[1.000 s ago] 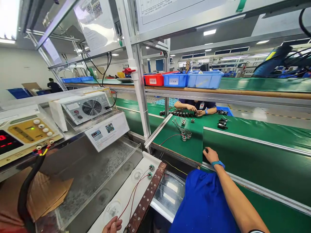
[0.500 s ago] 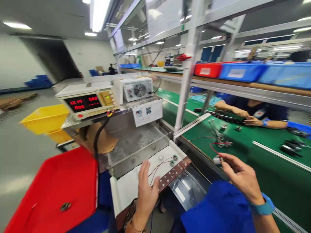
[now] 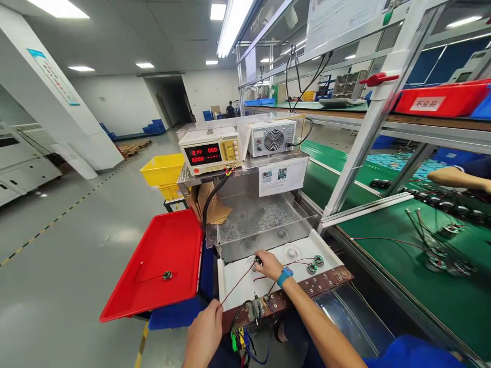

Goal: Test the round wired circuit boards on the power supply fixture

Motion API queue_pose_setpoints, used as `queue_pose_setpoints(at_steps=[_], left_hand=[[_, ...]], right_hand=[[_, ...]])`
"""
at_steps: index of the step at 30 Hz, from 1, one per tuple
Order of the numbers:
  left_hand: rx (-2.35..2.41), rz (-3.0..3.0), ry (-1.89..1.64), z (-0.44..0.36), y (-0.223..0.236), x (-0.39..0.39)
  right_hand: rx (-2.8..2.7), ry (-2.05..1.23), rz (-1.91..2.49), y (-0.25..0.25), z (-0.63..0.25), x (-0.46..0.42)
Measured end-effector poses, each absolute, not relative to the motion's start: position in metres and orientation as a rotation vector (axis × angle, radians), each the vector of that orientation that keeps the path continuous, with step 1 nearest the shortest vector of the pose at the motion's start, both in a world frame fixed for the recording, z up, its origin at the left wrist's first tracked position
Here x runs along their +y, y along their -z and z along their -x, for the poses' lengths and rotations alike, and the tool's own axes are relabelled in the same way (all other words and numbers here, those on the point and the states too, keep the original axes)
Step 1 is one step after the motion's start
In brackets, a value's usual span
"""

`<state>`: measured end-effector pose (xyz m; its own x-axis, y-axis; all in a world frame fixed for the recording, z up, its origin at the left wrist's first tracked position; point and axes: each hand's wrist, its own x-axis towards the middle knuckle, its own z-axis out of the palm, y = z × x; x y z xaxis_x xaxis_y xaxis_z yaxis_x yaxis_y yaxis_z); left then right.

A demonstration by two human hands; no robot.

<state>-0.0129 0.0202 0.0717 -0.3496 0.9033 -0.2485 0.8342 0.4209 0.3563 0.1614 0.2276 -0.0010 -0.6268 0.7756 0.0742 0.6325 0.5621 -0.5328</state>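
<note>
My right hand [image 3: 270,265] reaches over the white tray [image 3: 230,276], its fingers closed on a small motor [image 3: 258,260] mostly hidden under them. A thin red wire [image 3: 238,282] runs from that motor down to my left hand [image 3: 206,327], which pinches its end between thumb and finger. Two more small motors [image 3: 318,260] with red wires lie at the tray's right end. Along the near edge runs a brown strip [image 3: 326,280] with metal studs. A metal clamp-like fixture [image 3: 254,309] with coloured leads sits on it, between my hands.
To the left, a red tray [image 3: 169,240] holds one wired motor [image 3: 167,275]. A power supply [image 3: 210,152] with red digits and a grey fan unit [image 3: 273,139] stand behind. At right, several motors [image 3: 437,261] lie on the green bench [image 3: 383,266], near another person's arm [image 3: 456,177].
The view has swung left. My right hand has brought the motor from beside the green bench onto the white tray. My left hand has moved nearer and now pinches the wire.
</note>
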Motion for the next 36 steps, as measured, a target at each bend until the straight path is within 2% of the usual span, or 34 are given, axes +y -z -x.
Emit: queue_pose_setpoints(at_steps=[5,8,12,17,21,27,36], left_hand=[[1.914,-1.272,-0.587,0.025,-0.022,-0.016],[1.695,-1.004,-0.642,0.013,-0.008,-0.017],[1.349,-0.818,-0.666,-0.014,-0.022,-0.005],[1.143,-0.681,-0.918,-0.043,-0.051,0.022],[1.149,-0.676,-1.056,-0.052,-0.051,0.058],[1.371,-0.891,-1.08,-0.056,-0.024,0.106],[1.566,-1.108,-1.026,-0.059,0.011,0.119]], right_hand=[[-2.716,-0.576,1.269,0.023,-0.136,0.222],[-2.717,-0.55,1.333,0.029,-0.137,0.222],[-2.713,-0.586,1.322,0.033,-0.143,0.225],[-2.692,-0.666,1.375,0.038,-0.144,0.227],[-2.629,-0.708,1.408,0.042,-0.145,0.229],[-2.608,-0.709,1.395,0.05,-0.146,0.232],[-2.599,-0.733,1.377,0.057,-0.146,0.237]])
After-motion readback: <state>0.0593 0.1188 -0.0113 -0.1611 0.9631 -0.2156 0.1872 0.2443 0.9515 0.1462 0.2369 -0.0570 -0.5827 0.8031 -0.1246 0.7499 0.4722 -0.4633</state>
